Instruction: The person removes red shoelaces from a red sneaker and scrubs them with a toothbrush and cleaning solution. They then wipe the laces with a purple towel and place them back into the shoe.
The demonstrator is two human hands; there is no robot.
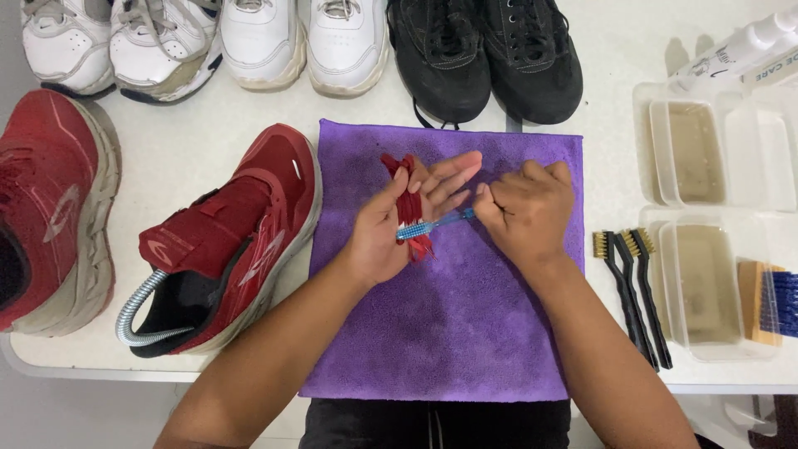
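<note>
Over the purple cloth (449, 333), the left hand (391, 224) lies half open, thumb pressing a red lace bundle (407, 195) into its palm, while the right hand (524, 212), fist closed, pinches a blue toothbrush (432, 224) whose bristles touch the laces.

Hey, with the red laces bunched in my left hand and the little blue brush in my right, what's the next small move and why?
Probably draw the small blue toothbrush in your right hand along the bundled red shoelaces. Its head already lies across the laces held in your left hand, above the purple microfibre cloth, so a short stroke seems the natural next step.
</note>
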